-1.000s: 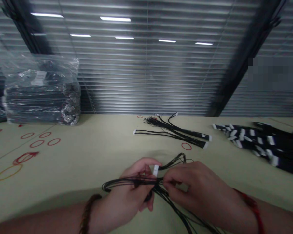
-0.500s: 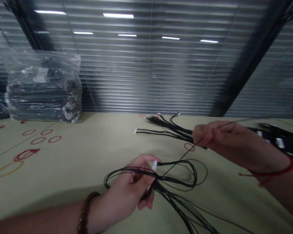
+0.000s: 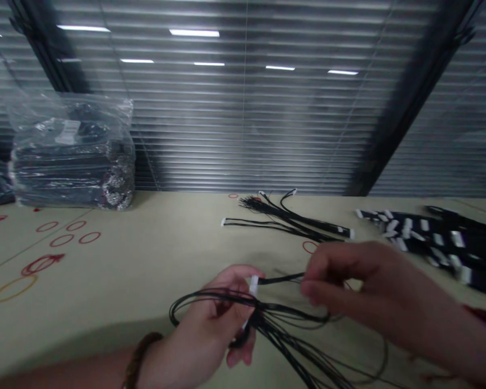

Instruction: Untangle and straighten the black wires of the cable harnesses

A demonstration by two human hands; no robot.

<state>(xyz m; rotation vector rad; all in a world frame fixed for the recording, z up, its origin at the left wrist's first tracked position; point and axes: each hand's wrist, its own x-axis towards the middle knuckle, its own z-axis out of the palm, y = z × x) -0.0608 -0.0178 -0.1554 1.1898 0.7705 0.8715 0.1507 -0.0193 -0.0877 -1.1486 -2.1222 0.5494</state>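
Across the pale worktop (image 3: 146,254), the person's left hand (image 3: 202,335) is closed around a bundle of black wires (image 3: 281,337), thumb on top and the other fingers curled beneath. The bundle is held at the near middle of the worktop; one loop bends away to the left across the back of that hand, while loose strands fan out toward the near right. A white connector (image 3: 254,285) stands up between thumb and forefinger, with black strands leading from it to the right. There the right hand (image 3: 344,286) has thumb and forefinger drawn narrowly together at those strands; whether they actually grip one, I can't tell from here. A brown bracelet (image 3: 140,359) circles the left wrist, and a red cord (image 3: 484,317) shows, blurred, at the right. Just beyond the right hand lies a red ring (image 3: 303,246), partly hidden, and behind it some black cables (image 3: 291,218) with white ends. A heap of white-tipped cables (image 3: 439,237) lies farther right. Over on the left are more red rings (image 3: 62,234), a yellow ring (image 3: 35,280) and, at the back, a stuffed clear plastic bag (image 3: 71,162) before the blinds (image 3: 243,119).
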